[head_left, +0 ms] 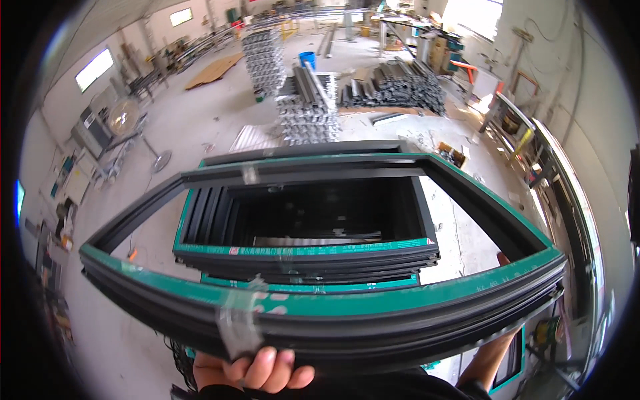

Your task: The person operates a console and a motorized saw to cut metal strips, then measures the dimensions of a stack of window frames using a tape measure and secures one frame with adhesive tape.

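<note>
A large rectangular window frame (373, 303), dark with green film on its face, is held up in front of me. Clear tape (237, 327) wraps its near rail left of centre. My left hand (270, 371) is closed on the underside of that rail, fingers curled over its lower edge. At the right end, my right hand (503, 259) grips the same rail; a fingertip shows inside the opening, and the rail hides most of the hand. Through the opening, a stack of similar smaller-looking frames (307, 257) stands just beyond.
Behind the stack rise piles of silvery metal profiles (308, 120) and a heap of dark profiles (400, 87). A blue bucket (307, 59) stands farther back. A pedestal fan (160, 160) is at left. Long profiles (567, 180) lean along the right wall.
</note>
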`<state>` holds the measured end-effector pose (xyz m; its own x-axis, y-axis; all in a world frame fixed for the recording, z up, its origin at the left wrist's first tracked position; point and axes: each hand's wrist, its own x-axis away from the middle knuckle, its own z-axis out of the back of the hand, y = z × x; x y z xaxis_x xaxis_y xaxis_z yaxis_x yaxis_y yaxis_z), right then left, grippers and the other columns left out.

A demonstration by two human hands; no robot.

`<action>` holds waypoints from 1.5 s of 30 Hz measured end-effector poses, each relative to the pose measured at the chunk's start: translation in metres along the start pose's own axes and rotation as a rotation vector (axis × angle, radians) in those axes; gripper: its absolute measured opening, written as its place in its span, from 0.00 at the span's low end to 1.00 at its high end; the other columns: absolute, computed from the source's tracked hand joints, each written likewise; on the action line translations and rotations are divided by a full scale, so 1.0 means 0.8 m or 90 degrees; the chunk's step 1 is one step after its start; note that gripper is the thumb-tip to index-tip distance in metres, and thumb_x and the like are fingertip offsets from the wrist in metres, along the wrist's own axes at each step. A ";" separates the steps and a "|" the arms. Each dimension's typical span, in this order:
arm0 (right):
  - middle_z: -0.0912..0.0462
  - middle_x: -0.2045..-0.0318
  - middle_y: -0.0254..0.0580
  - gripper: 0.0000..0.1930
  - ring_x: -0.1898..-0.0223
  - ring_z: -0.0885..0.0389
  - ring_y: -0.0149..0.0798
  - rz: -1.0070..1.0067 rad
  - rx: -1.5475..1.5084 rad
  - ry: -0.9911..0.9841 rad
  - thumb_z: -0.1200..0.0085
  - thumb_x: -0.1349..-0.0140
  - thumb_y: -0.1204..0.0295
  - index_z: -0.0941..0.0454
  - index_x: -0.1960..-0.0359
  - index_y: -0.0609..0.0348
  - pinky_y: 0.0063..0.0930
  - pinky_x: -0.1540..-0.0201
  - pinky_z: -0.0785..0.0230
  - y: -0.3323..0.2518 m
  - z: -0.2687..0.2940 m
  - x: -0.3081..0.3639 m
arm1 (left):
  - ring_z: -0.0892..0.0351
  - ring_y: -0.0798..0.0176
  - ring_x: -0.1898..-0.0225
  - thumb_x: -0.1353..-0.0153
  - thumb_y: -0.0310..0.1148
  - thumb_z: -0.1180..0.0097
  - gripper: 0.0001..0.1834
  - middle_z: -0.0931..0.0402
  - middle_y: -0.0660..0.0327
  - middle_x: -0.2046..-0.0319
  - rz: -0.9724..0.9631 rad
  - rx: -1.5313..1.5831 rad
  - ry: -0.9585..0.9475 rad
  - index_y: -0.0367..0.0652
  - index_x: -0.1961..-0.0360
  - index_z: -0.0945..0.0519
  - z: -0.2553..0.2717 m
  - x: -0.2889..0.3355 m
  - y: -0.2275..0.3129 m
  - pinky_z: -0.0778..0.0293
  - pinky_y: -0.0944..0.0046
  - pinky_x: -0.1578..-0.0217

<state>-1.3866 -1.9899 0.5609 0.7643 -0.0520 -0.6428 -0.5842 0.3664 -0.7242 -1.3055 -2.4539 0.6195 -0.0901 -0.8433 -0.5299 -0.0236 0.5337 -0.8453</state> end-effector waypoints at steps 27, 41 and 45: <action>0.18 0.63 0.32 0.27 0.69 0.21 0.34 -0.671 -0.589 0.076 0.41 0.49 0.63 0.24 0.44 0.52 0.25 0.83 0.35 0.116 -0.012 0.222 | 0.23 0.47 0.46 0.27 0.59 0.61 0.32 0.23 0.49 0.49 1.891 0.321 0.571 0.45 0.36 0.34 0.172 0.228 0.148 0.26 0.49 0.44; 0.17 0.63 0.33 0.20 0.67 0.20 0.36 -0.771 -0.624 -0.046 0.33 0.46 0.62 0.23 0.52 0.47 0.30 0.77 0.32 0.154 -0.052 0.220 | 0.20 0.44 0.50 0.26 0.54 0.60 0.30 0.25 0.48 0.47 1.812 0.359 0.572 0.41 0.35 0.37 0.070 0.322 0.094 0.23 0.47 0.45; 0.16 0.65 0.36 0.18 0.68 0.20 0.37 -0.764 -0.649 -0.111 0.34 0.42 0.60 0.23 0.55 0.52 0.31 0.75 0.31 0.145 -0.082 0.226 | 0.20 0.47 0.48 0.28 0.58 0.58 0.33 0.25 0.50 0.43 1.844 0.453 0.475 0.40 0.37 0.33 0.024 0.371 0.056 0.24 0.49 0.45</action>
<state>-1.3338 -2.0183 0.3443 0.8762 0.2887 0.3858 0.4813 -0.5634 -0.6715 -1.3141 -2.6814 0.4231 0.4936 0.8179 0.2957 0.4867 -0.5416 0.6854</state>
